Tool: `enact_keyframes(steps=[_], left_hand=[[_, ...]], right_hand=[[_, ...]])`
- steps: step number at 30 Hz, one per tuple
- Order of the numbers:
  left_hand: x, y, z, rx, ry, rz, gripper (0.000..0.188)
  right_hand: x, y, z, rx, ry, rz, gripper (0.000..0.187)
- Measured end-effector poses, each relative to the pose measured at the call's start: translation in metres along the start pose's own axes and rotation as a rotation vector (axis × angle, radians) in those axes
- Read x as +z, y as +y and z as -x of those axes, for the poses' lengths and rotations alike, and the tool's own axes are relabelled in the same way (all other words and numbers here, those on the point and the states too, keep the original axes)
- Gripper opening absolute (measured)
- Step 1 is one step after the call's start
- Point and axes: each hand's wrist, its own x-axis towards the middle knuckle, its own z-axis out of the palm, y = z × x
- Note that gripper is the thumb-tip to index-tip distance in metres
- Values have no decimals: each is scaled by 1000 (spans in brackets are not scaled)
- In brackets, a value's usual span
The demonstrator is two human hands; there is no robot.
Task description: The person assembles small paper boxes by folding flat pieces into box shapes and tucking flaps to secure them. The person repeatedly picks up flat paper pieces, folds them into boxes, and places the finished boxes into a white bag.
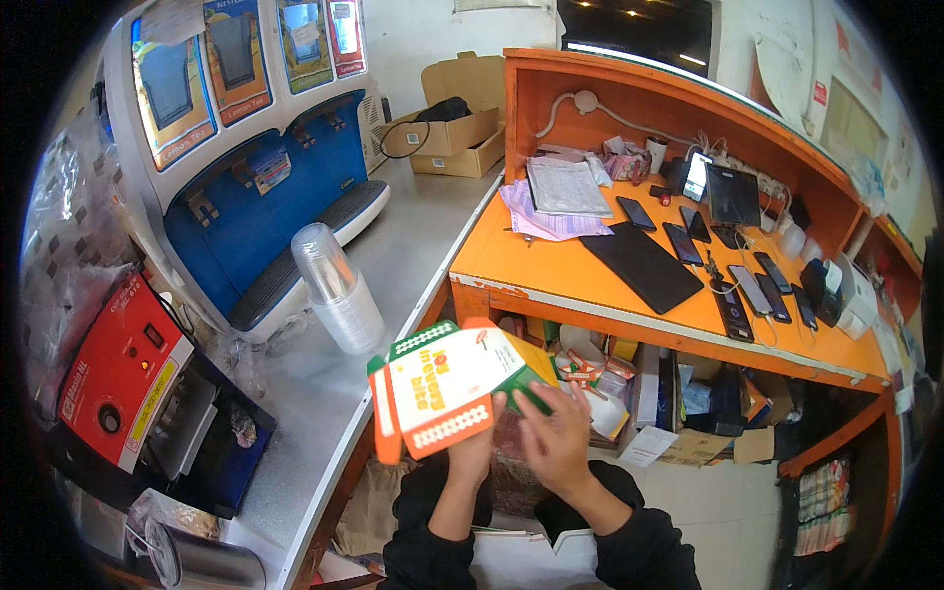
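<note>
A paper food carton [442, 379], white with orange, green and yellow panels, is tilted in front of me, its flaps standing out. My left hand [474, 447] is closed on its lower right edge, with most of the fingers hidden behind the card. At the green and yellow end flap is my right hand [556, 433], its fingers apart and their tips against the card. Below my hands, partly covered by them, lies something in clear plastic wrap [509, 442].
At left, a metal counter [413, 231] holds a drink dispenser [265, 187], stacked clear cups [344, 300], a red sealing machine [128, 374] and a steel container [202, 556]. Phones and a black folder [644, 265] lie on the orange desk [482, 258]. Cartons and papers fill the shelf underneath.
</note>
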Motion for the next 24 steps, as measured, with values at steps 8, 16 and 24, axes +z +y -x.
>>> enact_keyframes(steps=[8, 16, 24], left_hand=[[-11, 16, -20, -153, -285, 392, 35], [-6, 14, -20, -258, -52, 460, 40], [-7, 19, -23, -266, -4, 363, 35]], right_hand=[[1, 54, -21, 791, 133, -967, 36], [3, 52, -9, 672, 258, -961, 12], [-10, 33, -6, -138, 402, -193, 19]])
